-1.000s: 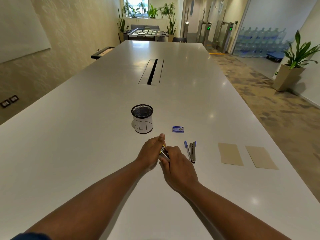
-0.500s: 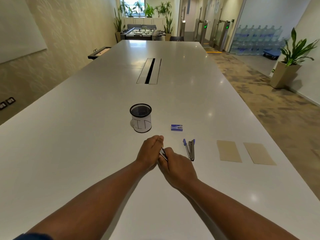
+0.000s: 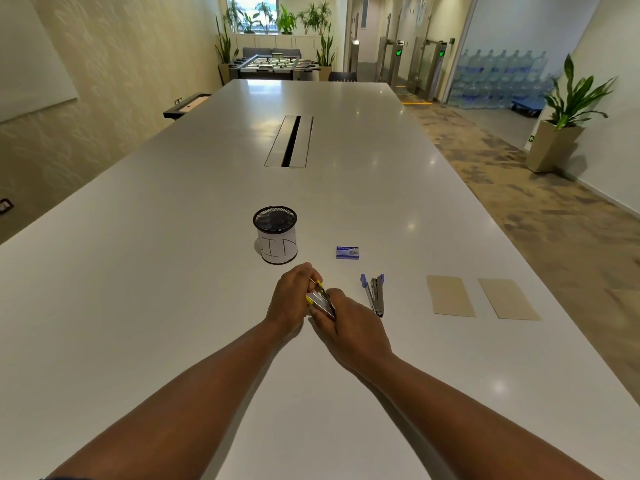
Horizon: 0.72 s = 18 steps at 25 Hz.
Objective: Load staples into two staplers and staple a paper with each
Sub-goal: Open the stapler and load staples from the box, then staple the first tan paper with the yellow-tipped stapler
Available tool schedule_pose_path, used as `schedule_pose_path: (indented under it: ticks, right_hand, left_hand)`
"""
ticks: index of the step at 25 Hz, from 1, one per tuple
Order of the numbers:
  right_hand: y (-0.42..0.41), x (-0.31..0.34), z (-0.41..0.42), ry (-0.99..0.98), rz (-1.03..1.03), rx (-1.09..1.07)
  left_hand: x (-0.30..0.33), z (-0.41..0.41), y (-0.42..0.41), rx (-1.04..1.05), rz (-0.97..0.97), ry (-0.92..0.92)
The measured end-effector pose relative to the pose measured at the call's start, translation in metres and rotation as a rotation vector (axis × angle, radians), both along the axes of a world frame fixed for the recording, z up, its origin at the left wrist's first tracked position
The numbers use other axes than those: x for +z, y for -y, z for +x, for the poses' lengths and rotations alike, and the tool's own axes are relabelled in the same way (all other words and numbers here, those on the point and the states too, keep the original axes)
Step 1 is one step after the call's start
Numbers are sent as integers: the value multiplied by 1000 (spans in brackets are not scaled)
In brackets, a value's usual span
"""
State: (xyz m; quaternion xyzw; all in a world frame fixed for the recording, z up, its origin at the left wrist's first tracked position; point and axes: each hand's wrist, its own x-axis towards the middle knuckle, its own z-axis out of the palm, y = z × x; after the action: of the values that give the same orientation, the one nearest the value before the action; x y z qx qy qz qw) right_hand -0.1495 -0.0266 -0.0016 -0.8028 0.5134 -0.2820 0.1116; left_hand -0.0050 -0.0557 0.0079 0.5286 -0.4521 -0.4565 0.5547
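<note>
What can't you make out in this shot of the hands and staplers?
Head view only:
- Yellow stapler: mostly covered by left hand and right hand; whether it holds staples is hidden.
- Staple box: print too small to read.
- Mesh cup: contents too dark to tell.

A stapler (image 3: 320, 299) is held between the left hand (image 3: 291, 299) and the right hand (image 3: 349, 327) above the near middle of the table (image 3: 138, 306). Just right of the hands a second stapler (image 3: 375, 295) is laid on the table, opened out. Farther right, two papers (image 3: 450, 295) (image 3: 508, 299) are set side by side, apart from each other. Behind the second stapler, toward the far end, a staple box (image 3: 347, 252) is placed. Left of the box, beyond the left hand, a mesh cup (image 3: 276, 234) is stood upright. Well beyond it, a cable slot (image 3: 291, 142) is set into the table's middle.
</note>
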Motion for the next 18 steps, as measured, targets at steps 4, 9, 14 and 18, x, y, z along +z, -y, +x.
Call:
schedule_pose_path:
  ticks: [4, 9, 14, 18]
  right_hand:
    - [-7, 3, -4, 125, -44, -35]
    - [-17, 7, -22, 277, -95, -99]
    - [-8, 12, -81, 378, -16, -295]
    - [13, 17, -140, 498, 31, -506]
  left_hand:
    - [2, 2, -1, 89, -42, 62]
    - [-6, -14, -9, 109, -43, 308]
    - [9, -64, -5, 44, -200, 574]
    - [34, -122, 19, -170, -328, 769]
